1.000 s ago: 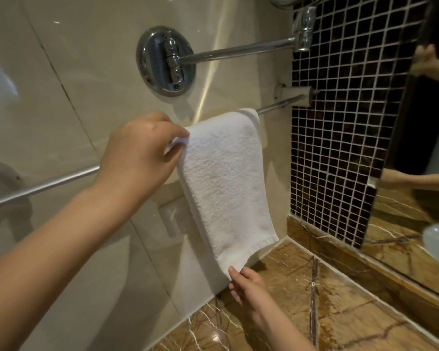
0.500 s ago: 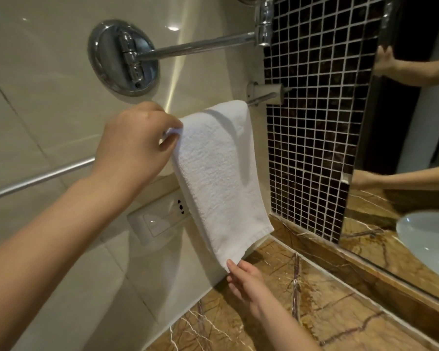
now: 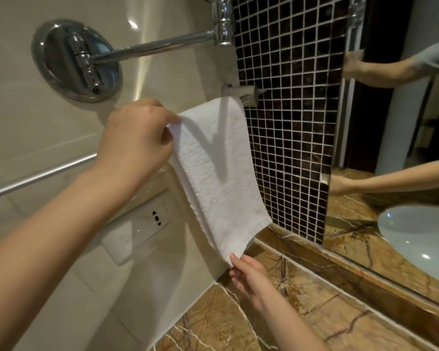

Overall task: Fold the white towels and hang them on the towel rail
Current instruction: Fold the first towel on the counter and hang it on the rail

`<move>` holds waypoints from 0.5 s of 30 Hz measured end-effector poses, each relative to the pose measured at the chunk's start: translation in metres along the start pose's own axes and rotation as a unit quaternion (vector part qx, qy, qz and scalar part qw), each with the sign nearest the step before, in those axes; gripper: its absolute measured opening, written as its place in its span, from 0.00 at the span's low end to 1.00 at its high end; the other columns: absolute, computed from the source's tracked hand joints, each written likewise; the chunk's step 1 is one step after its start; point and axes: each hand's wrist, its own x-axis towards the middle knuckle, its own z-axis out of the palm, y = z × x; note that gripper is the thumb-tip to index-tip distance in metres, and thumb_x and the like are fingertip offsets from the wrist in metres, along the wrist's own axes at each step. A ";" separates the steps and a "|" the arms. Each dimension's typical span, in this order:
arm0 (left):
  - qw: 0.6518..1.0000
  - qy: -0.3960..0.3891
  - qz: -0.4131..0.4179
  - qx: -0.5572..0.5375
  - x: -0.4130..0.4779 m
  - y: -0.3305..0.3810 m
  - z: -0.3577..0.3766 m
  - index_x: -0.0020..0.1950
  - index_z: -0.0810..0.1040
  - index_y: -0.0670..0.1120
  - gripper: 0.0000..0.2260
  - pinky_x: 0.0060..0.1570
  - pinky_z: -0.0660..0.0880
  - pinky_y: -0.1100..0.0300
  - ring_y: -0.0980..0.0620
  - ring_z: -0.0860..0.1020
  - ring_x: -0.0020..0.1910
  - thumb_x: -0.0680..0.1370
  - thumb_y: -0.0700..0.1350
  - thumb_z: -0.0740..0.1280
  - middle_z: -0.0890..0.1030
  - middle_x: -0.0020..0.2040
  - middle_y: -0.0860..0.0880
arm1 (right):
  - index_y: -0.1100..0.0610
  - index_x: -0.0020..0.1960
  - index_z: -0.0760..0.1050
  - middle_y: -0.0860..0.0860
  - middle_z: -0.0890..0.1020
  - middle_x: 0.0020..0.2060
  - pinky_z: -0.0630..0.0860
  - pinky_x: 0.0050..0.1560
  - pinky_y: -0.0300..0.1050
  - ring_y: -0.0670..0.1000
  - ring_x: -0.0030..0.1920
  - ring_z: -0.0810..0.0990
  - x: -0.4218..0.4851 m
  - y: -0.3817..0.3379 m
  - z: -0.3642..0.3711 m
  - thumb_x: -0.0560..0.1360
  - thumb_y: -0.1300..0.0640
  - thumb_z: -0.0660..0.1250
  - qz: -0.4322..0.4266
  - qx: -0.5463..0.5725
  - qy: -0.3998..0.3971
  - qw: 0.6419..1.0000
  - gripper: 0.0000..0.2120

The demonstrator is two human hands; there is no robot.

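Fingers (image 3: 165, 117) of both hands pinch the towel (image 3: 218, 173) hung on the rail (image 3: 36, 179).
Left hand (image 3: 134, 145) at its 10 o'clock edge, right hand (image 3: 249, 277) at 6; soft, light, limp cloth, likely best held by corners.

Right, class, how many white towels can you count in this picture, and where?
1. The white towel hangs over the towel rail beside the mosaic tiles; the left hand pinches its top edge, the right hand holds its bottom corner. More may be out of view.
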 end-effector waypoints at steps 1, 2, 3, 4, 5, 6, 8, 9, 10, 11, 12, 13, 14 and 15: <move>1.000 0.003 0.001 -0.001 0.002 0.000 0.003 0.56 0.83 0.44 0.18 0.42 0.70 0.53 0.38 0.78 0.48 0.70 0.33 0.63 0.82 0.49 0.42 | 0.62 0.49 0.78 0.51 0.81 0.34 0.75 0.42 0.39 0.46 0.34 0.77 0.001 -0.002 -0.002 0.71 0.58 0.73 -0.003 0.003 0.005 1.000 0.10; 1.000 0.007 0.000 -0.001 0.004 0.001 0.005 0.56 0.83 0.44 0.18 0.42 0.69 0.54 0.38 0.78 0.48 0.70 0.33 0.63 0.82 0.49 0.42 | 0.61 0.47 0.77 0.51 0.81 0.33 0.75 0.41 0.39 0.46 0.34 0.77 0.002 -0.003 -0.003 0.72 0.59 0.72 -0.006 0.004 0.010 1.000 0.08; 1.000 0.009 0.001 -0.001 0.005 0.002 0.008 0.55 0.83 0.44 0.18 0.42 0.69 0.54 0.38 0.78 0.48 0.70 0.32 0.63 0.82 0.49 0.42 | 0.60 0.47 0.77 0.50 0.80 0.32 0.75 0.40 0.38 0.46 0.34 0.77 0.003 -0.005 -0.005 0.73 0.59 0.72 -0.008 0.005 0.014 1.000 0.06; 1.000 0.011 0.002 -0.001 0.006 0.002 0.011 0.55 0.83 0.44 0.18 0.42 0.69 0.54 0.37 0.78 0.48 0.70 0.32 0.63 0.82 0.49 0.42 | 0.60 0.47 0.77 0.50 0.80 0.32 0.76 0.39 0.37 0.45 0.34 0.77 0.003 -0.007 -0.006 0.73 0.59 0.72 -0.010 0.006 0.017 1.000 0.06; 1.000 0.011 0.004 -0.003 0.008 0.003 0.013 0.55 0.83 0.44 0.18 0.42 0.69 0.54 0.37 0.78 0.48 0.70 0.32 0.63 0.82 0.49 0.42 | 0.60 0.47 0.77 0.49 0.80 0.32 0.77 0.37 0.37 0.45 0.33 0.77 0.004 -0.008 -0.008 0.73 0.59 0.72 -0.013 0.005 0.019 1.000 0.06; 1.000 0.011 0.008 -0.007 0.009 0.003 0.015 0.55 0.83 0.44 0.18 0.41 0.70 0.54 0.37 0.78 0.47 0.70 0.32 0.63 0.82 0.48 0.42 | 0.60 0.48 0.78 0.49 0.80 0.32 0.78 0.36 0.36 0.45 0.33 0.77 0.005 -0.009 -0.009 0.73 0.59 0.72 -0.014 0.005 0.021 1.000 0.07; 0.999 0.012 0.023 -0.019 0.013 0.003 0.017 0.54 0.83 0.43 0.17 0.41 0.74 0.51 0.37 0.79 0.46 0.69 0.32 0.64 0.82 0.47 0.41 | 0.60 0.50 0.78 0.50 0.80 0.34 0.78 0.37 0.36 0.46 0.35 0.78 0.007 -0.012 -0.011 0.73 0.58 0.72 -0.015 0.005 0.029 0.999 0.09; 0.999 0.013 0.031 -0.023 0.014 0.003 0.018 0.53 0.84 0.43 0.17 0.42 0.76 0.49 0.37 0.79 0.45 0.69 0.31 0.64 0.82 0.46 0.40 | 0.60 0.52 0.78 0.50 0.80 0.34 0.78 0.37 0.36 0.46 0.35 0.78 0.008 -0.013 -0.012 0.73 0.58 0.72 -0.015 0.007 0.031 0.999 0.09; 0.999 0.014 0.038 -0.026 0.015 0.003 0.019 0.53 0.84 0.42 0.17 0.42 0.76 0.48 0.37 0.79 0.44 0.68 0.31 0.64 0.82 0.45 0.40 | 0.60 0.53 0.78 0.50 0.80 0.35 0.78 0.37 0.36 0.46 0.36 0.78 0.009 -0.013 -0.013 0.73 0.58 0.72 -0.015 0.009 0.031 0.999 0.10; 0.999 0.016 0.041 -0.028 0.015 0.003 0.021 0.52 0.84 0.42 0.17 0.42 0.77 0.47 0.36 0.79 0.44 0.68 0.31 0.64 0.82 0.44 0.40 | 0.61 0.53 0.78 0.50 0.80 0.35 0.78 0.37 0.36 0.46 0.36 0.78 0.010 -0.013 -0.014 0.73 0.58 0.72 -0.016 0.012 0.031 0.999 0.11; 0.999 0.019 0.041 -0.027 0.016 0.004 0.023 0.52 0.84 0.42 0.17 0.42 0.77 0.47 0.36 0.79 0.44 0.68 0.31 0.63 0.82 0.44 0.39 | 0.60 0.54 0.78 0.50 0.80 0.35 0.78 0.37 0.36 0.46 0.36 0.78 0.011 -0.014 -0.014 0.73 0.58 0.72 -0.016 0.013 0.032 0.999 0.12; 0.999 0.020 0.040 -0.026 0.017 0.005 0.024 0.53 0.84 0.42 0.17 0.42 0.76 0.48 0.36 0.79 0.44 0.69 0.31 0.63 0.81 0.45 0.39 | 0.60 0.55 0.77 0.50 0.80 0.36 0.78 0.37 0.36 0.46 0.36 0.78 0.012 -0.015 -0.015 0.73 0.58 0.72 -0.016 0.014 0.036 0.999 0.13; 0.999 0.020 0.039 -0.024 0.018 0.006 0.026 0.53 0.84 0.42 0.17 0.41 0.76 0.49 0.36 0.79 0.44 0.69 0.31 0.63 0.81 0.45 0.39 | 0.60 0.56 0.77 0.50 0.81 0.36 0.78 0.37 0.36 0.46 0.36 0.78 0.012 -0.016 -0.015 0.73 0.58 0.72 -0.015 0.015 0.039 0.999 0.13; 0.999 0.020 0.038 -0.022 0.019 0.006 0.027 0.53 0.84 0.42 0.17 0.41 0.75 0.49 0.36 0.79 0.44 0.69 0.32 0.63 0.81 0.45 0.39 | 0.59 0.57 0.77 0.50 0.81 0.37 0.78 0.36 0.35 0.46 0.37 0.78 0.013 -0.016 -0.015 0.73 0.58 0.72 -0.014 0.016 0.041 0.999 0.14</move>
